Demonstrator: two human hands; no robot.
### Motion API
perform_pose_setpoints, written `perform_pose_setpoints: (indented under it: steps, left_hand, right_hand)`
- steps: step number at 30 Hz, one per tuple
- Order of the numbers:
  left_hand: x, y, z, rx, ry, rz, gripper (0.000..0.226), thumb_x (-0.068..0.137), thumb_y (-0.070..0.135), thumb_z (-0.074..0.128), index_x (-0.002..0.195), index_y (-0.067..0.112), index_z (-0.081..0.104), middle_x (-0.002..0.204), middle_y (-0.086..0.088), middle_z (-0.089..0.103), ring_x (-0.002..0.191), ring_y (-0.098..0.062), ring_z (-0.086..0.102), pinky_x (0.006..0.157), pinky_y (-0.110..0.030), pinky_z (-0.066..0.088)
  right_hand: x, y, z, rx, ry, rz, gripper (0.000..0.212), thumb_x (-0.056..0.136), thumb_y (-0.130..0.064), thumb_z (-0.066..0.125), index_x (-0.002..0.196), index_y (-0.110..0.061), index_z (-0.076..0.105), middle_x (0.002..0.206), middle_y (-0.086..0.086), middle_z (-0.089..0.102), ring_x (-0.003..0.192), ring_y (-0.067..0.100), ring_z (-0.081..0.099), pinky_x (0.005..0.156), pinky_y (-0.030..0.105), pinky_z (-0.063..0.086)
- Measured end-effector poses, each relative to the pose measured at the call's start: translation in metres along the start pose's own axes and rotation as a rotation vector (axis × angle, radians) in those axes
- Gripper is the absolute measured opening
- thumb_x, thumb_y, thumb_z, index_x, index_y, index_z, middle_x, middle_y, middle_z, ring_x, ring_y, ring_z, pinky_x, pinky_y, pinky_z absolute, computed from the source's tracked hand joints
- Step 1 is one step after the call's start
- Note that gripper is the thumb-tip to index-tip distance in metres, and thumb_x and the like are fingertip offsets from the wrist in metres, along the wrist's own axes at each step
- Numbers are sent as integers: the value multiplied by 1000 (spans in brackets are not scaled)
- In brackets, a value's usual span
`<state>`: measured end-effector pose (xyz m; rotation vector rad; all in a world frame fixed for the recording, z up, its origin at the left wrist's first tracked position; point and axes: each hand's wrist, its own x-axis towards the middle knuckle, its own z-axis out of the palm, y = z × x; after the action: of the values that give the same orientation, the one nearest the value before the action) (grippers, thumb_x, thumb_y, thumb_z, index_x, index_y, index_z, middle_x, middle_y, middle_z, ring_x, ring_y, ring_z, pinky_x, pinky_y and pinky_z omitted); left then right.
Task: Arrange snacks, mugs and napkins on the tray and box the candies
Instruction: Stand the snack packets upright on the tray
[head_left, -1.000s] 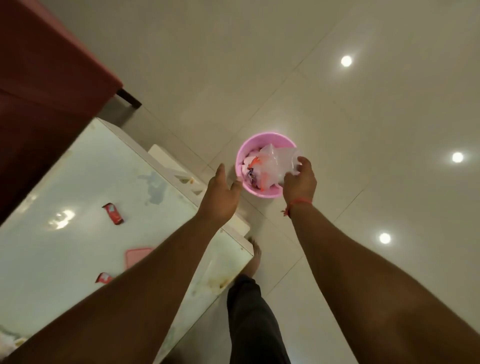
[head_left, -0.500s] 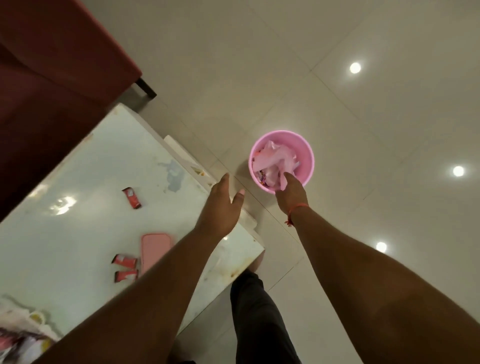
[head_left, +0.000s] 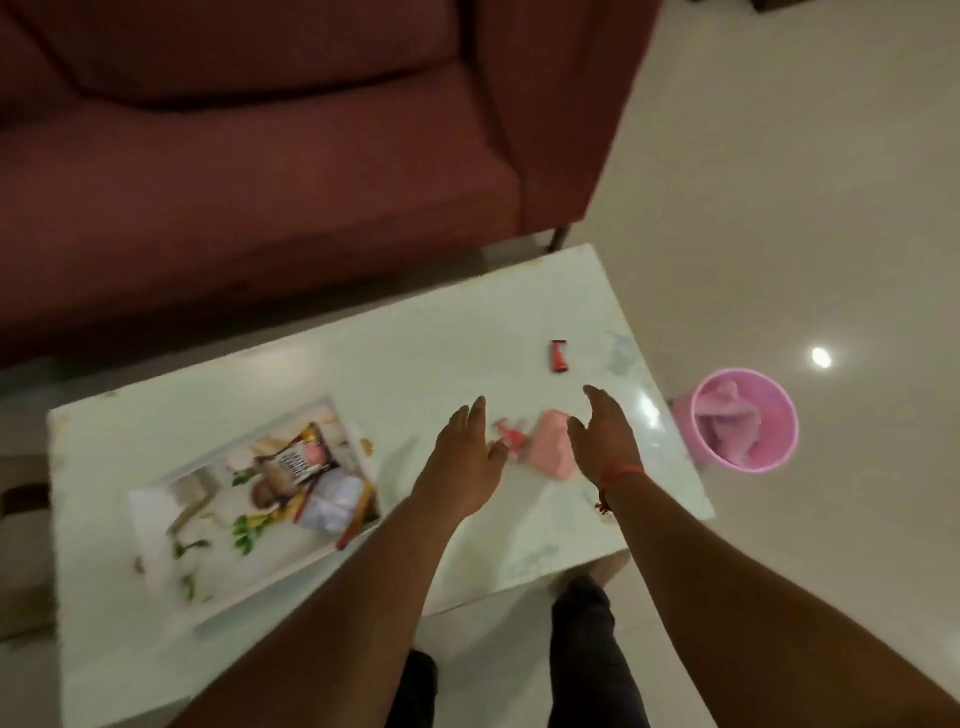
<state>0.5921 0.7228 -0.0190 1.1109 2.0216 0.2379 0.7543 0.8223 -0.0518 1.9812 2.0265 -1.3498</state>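
Observation:
A white tray (head_left: 156, 525) with a leaf print lies on the left half of the white table (head_left: 415, 358); snack packets (head_left: 306, 478) lie in it. A flat pink box (head_left: 550, 449) sits on the table between my hands, with small red candies (head_left: 506, 434) beside it, partly hidden by my left hand. One more red candy (head_left: 558, 356) lies farther back. My left hand (head_left: 467, 457) and my right hand (head_left: 605, 434) hover over the table with fingers straight, holding nothing. The picture is blurred.
A pink bin (head_left: 748, 423) with crumpled wrappers in it stands on the tiled floor right of the table. A dark red sofa (head_left: 260, 156) runs behind the table. My legs show below the table's near edge.
My right hand left the wrappers in the pink bin and came back over the table. My view swung from the bin to the table, and both hands now flank the pink box.

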Motion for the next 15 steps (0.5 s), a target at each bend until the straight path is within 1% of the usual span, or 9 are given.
perform_pose_setpoints:
  steps: [2, 5, 7, 9, 11, 14, 15]
  left_hand:
    - [-21, -55, -32, 8, 58, -35, 68, 101, 41, 42, 156, 15, 11, 161, -16, 18, 148, -31, 20, 119, -40, 21]
    - [-52, -134, -71, 2, 103, -126, 70, 100, 45, 42, 156, 17, 11, 162, -13, 17, 149, -30, 17, 120, -43, 20]
    - [-73, -184, -91, 7, 121, -184, 70, 99, 44, 43, 156, 17, 12, 162, -14, 18, 148, -32, 19, 119, -45, 21]
    - [-89, -223, -102, 15, 131, -230, 69, 98, 42, 46, 154, 13, 17, 157, -18, 27, 143, -37, 27, 116, -46, 26]
    - [-104, -256, -107, -14, 134, -279, 67, 96, 39, 49, 153, 13, 22, 151, -18, 35, 138, -38, 35, 112, -45, 33]
    - [-116, -284, -105, -79, 88, -338, 68, 97, 36, 49, 154, 20, 17, 155, -17, 28, 143, -35, 29, 113, -44, 30]
    - [-115, -291, -102, -121, 77, -357, 67, 98, 34, 49, 155, 20, 16, 155, -16, 29, 143, -33, 29, 112, -43, 30]
  right_hand:
    - [-23, -45, 45, -52, -44, -82, 57, 98, -16, 50, 151, -10, 30, 160, 12, 26, 148, 23, 24, 120, 32, 19]
    - [-55, -99, 110, -132, -146, -181, 59, 99, -19, 50, 153, -10, 25, 162, 12, 20, 150, 23, 18, 119, 32, 16]
    - [-76, -123, 151, -216, -234, -246, 62, 100, -23, 49, 154, -10, 23, 162, 13, 18, 151, 23, 14, 120, 33, 14]
    - [-91, -138, 180, -303, -326, -281, 63, 99, -24, 49, 154, -10, 21, 163, 13, 16, 152, 22, 12, 120, 32, 13]
    - [-101, -150, 206, -367, -403, -295, 64, 98, -24, 50, 154, -11, 22, 162, 13, 19, 151, 23, 14, 120, 32, 14]
    - [-105, -161, 231, -414, -458, -291, 63, 97, -23, 52, 153, -10, 25, 158, 14, 28, 146, 28, 27, 118, 34, 22]
    - [-104, -163, 239, -420, -462, -288, 63, 97, -23, 53, 152, -10, 26, 156, 14, 31, 144, 29, 32, 116, 35, 26]
